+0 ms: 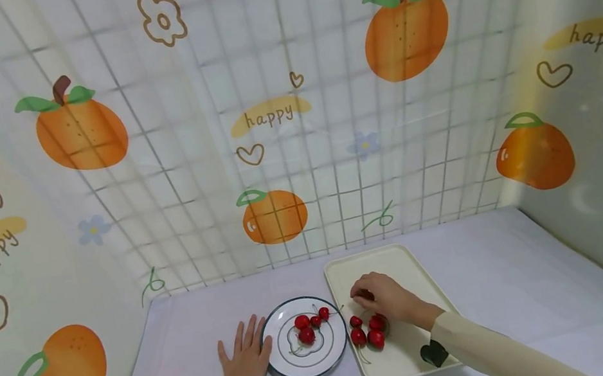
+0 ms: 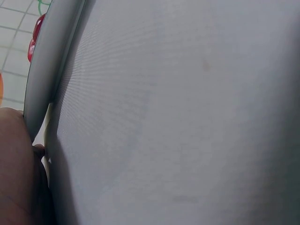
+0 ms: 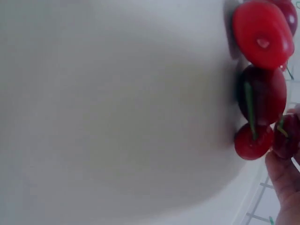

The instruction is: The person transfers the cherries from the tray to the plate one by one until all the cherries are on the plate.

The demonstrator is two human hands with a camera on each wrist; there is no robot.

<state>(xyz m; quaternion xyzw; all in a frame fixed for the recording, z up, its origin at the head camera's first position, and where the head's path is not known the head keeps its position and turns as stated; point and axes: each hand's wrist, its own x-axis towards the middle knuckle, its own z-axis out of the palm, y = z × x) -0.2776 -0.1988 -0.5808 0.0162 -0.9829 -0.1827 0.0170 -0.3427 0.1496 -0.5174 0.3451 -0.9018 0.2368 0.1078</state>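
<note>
My right hand (image 1: 391, 299) is over the cream tray (image 1: 410, 347), pinching a dark red cherry (image 3: 288, 135) between thumb and fingers. Just below the fingers, several cherries (image 1: 376, 339) lie in a cluster at the tray's left side, some with green stems. To the left stands a white plate (image 1: 285, 360) with a dark blue rim, carrying several red cherries (image 1: 306, 336) around its middle. My left hand (image 1: 245, 362) rests on the table with fingers spread, its thumb right at the plate's left rim. In the left wrist view the plate's edge hides most of the cherries.
A pale cloth covers the table (image 1: 180, 355). Behind it rises a white grid curtain (image 1: 327, 164) printed with oranges, and similar sheets close off both sides. The plate and the tray stand side by side, their edges nearly meeting.
</note>
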